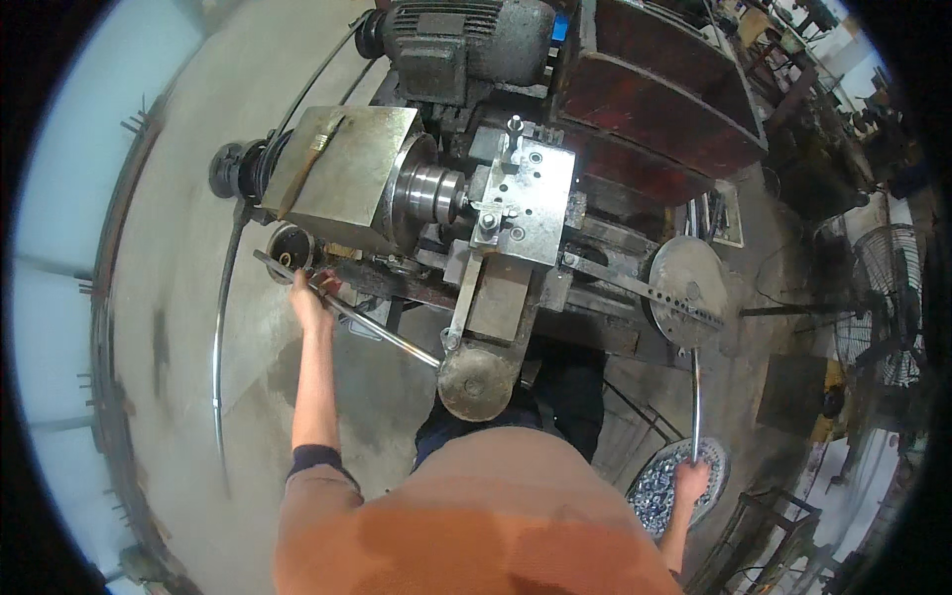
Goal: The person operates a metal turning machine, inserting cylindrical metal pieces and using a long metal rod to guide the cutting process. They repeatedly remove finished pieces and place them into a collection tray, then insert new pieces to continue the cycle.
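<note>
My left hand [313,299] is closed around a long steel lever [382,335], near its outer end. That lever runs to a round metal disc [476,385] in front of the small lathe. Out to the right, my right hand [691,481] grips the lower end of a second steel lever [695,402], which joins a larger round plate [684,283]. Between the arms, the lathe's collet chuck [433,193] faces a bolted tool plate [545,193] on the slide. Any small workpiece at the chuck is too small to make out.
A brush [312,169] lies on the headstock cover [362,149]. Behind stand an electric motor [466,50] and a dark red metal cabinet [654,99]. A basket [716,474] of small shiny metal parts is beside my right hand. A fan [883,297] stands farther right.
</note>
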Action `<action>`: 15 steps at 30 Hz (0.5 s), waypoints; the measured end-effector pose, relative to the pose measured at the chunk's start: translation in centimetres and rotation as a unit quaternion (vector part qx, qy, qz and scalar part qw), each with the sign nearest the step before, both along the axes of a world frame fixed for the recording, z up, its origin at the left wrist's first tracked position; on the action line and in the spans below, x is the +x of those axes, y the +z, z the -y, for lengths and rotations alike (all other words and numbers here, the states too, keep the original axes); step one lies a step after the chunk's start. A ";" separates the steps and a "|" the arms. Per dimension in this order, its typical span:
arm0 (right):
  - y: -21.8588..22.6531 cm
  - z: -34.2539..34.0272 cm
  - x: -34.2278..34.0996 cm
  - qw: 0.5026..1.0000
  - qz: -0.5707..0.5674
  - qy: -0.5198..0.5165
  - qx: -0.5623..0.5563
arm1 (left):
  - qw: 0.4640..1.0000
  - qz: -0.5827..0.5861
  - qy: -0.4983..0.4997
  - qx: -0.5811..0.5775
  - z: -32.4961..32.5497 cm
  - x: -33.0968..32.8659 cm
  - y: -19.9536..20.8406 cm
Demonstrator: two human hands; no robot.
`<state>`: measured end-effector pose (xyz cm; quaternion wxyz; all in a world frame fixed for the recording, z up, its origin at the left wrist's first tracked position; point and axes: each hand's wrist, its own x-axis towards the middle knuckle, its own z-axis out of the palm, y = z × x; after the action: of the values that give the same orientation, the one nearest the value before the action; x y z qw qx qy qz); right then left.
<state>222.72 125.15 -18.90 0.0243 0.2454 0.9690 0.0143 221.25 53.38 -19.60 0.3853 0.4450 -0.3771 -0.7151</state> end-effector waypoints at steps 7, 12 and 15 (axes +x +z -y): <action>-0.8 2.1 3.1 0.987 -0.052 0.024 -0.150 | 0.994 0.046 0.001 -0.096 2.1 -0.5 -4.5; -1.6 3.1 4.5 0.983 -0.029 -0.019 -0.181 | 0.966 0.126 -0.038 -0.221 3.6 0.6 -6.7; 0.5 5.7 4.1 0.974 -0.034 -0.005 -0.224 | 0.965 0.150 -0.031 -0.214 2.8 0.2 -5.5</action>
<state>226.78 119.45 -18.42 0.0456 0.2386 0.9466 -0.2118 221.43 50.53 -25.06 0.3880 0.4422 -0.5885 -0.5546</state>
